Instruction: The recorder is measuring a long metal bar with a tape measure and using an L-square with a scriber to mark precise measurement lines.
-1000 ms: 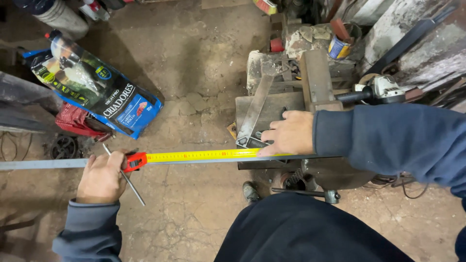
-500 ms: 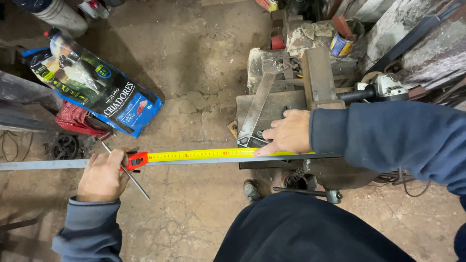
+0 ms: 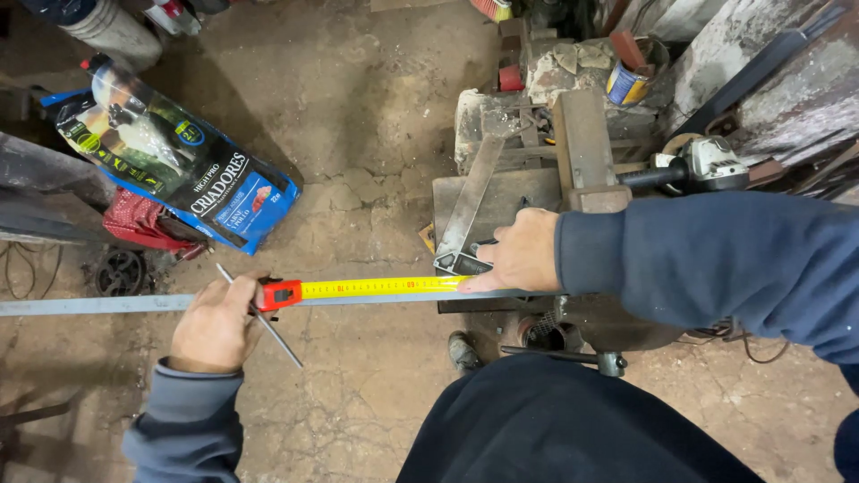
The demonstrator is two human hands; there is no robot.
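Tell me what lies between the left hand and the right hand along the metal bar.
Only the yellow tape measure runs along the metal bar from the left hand to the right hand. A thin rod crosses the bar at the left hand.

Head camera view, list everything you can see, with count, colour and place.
tape measure: one, yellow blade with red case, stretched along the bar
metal bar: one, grey, running left to right
thin rod: one, grey, at the left hand
metal square: one, grey, on the bench by the right hand
angle grinder: one, grey and black, right of the bench
feed bag: one, blue, floor at upper left
red cloth: one, beside the bag
tin can: one, blue and yellow, top
left hand: on the tape's case
right hand: pressing the blade's end
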